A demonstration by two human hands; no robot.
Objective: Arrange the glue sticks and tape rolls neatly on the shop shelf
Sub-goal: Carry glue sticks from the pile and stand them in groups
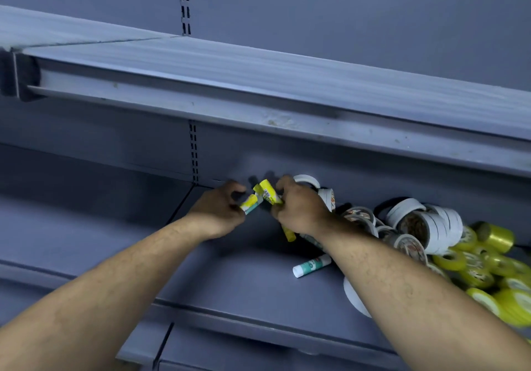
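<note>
The work looks barely begun. At the back of the grey metal shelf (230, 278), the left hand (218, 209) pinches a yellow-and-teal glue stick (250, 204), and the right hand (298, 209) curls round a yellow glue stick (270, 195). A white-and-teal glue stick (311, 265) lies loose. The white tape rolls (425, 221) and yellow tape rolls (488, 270) lie heaped at the right, unsorted.

Head-worn view, forward and downward, close over the grey shelf (235, 273).
</note>
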